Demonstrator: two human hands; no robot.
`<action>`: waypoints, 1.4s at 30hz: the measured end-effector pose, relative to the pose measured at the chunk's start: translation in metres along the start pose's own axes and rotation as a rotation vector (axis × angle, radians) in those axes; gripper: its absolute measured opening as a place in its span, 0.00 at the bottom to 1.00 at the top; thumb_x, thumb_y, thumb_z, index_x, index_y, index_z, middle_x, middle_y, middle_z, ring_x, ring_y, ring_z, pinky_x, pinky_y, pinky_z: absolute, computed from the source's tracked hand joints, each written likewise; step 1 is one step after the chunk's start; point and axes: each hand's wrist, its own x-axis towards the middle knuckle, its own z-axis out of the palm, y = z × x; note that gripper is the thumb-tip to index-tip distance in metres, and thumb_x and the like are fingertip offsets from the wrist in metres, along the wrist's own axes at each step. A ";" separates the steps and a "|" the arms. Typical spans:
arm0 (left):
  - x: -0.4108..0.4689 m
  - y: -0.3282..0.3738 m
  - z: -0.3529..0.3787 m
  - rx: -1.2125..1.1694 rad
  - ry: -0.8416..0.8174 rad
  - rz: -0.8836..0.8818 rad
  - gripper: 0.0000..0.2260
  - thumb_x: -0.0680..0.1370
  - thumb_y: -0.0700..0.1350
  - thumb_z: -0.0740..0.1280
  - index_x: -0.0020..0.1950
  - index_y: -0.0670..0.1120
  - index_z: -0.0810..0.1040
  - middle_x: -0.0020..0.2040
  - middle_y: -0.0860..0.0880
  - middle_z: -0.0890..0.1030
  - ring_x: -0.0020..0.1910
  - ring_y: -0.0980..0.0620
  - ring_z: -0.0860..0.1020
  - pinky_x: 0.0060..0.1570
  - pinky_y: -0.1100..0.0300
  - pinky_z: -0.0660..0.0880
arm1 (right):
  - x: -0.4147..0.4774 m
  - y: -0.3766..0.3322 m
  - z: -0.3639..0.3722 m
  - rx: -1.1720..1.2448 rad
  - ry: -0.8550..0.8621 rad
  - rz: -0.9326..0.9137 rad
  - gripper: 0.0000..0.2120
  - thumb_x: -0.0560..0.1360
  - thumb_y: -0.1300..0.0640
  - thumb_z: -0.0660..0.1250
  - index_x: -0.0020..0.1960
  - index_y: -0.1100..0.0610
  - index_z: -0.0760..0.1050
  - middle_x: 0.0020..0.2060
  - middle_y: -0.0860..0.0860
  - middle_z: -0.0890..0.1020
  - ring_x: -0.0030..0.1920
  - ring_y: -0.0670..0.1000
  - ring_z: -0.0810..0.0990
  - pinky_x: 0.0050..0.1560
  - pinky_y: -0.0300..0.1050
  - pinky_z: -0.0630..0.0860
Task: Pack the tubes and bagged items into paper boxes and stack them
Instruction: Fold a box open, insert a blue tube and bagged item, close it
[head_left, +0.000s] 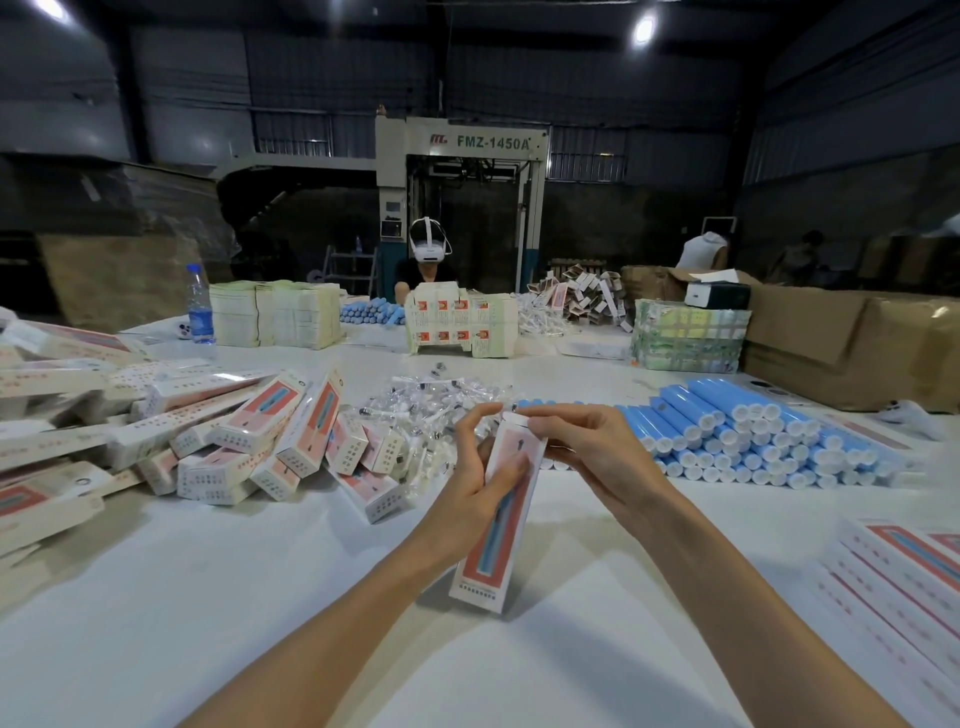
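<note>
Both hands hold one long, narrow paper box (497, 540) in the air over the near middle of the white bench (208, 597). Its long axis is steeply tilted. The lower end comes toward the viewer and a little left, the upper end points up and away, and the printed red-and-blue face is turned to the camera. The left hand (475, 470) is curled round the upper half of the box from the left, with the thumb laid across the printed face and the forefinger lifted toward the top. The right hand (589, 447) reaches in from the right and its fingertips pinch the small flap at the top end. Whether that flap is tucked in I cannot tell. Just behind the hands lies a loose pile of clear bagged items (431, 410). To the right, blue tubes (753, 436) lie stacked on their sides, their long axes running back and left and their white caps facing the near right. To the left is a tumbled heap of boxes (234, 441) of the same print, pointing every way. At the near right edge, flat box blanks (904, 571) lie in overlapping rows. A water bottle (200, 306) stands upright at the far left, and across the bench a second person (428, 260) wearing a headset sits behind stacks of cartons.
</note>
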 end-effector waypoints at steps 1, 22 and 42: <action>0.000 0.000 0.000 0.000 -0.001 -0.001 0.22 0.87 0.53 0.64 0.74 0.69 0.56 0.54 0.58 0.85 0.49 0.57 0.85 0.50 0.64 0.79 | 0.000 0.000 0.001 -0.022 0.012 -0.011 0.07 0.78 0.64 0.73 0.53 0.59 0.88 0.50 0.59 0.88 0.52 0.56 0.88 0.52 0.41 0.82; 0.000 0.000 -0.007 0.049 0.137 -0.017 0.16 0.84 0.61 0.65 0.71 0.59 0.71 0.48 0.48 0.86 0.42 0.45 0.87 0.43 0.52 0.85 | -0.015 0.021 0.011 -0.292 0.083 -0.231 0.05 0.80 0.53 0.73 0.51 0.50 0.89 0.44 0.46 0.89 0.48 0.47 0.87 0.49 0.37 0.80; 0.000 -0.005 -0.009 -0.028 0.145 -0.148 0.13 0.82 0.63 0.68 0.65 0.61 0.76 0.48 0.51 0.88 0.42 0.48 0.88 0.41 0.59 0.84 | -0.020 0.034 0.012 -0.234 0.132 -0.241 0.04 0.78 0.54 0.75 0.48 0.50 0.89 0.42 0.50 0.89 0.46 0.52 0.87 0.48 0.40 0.81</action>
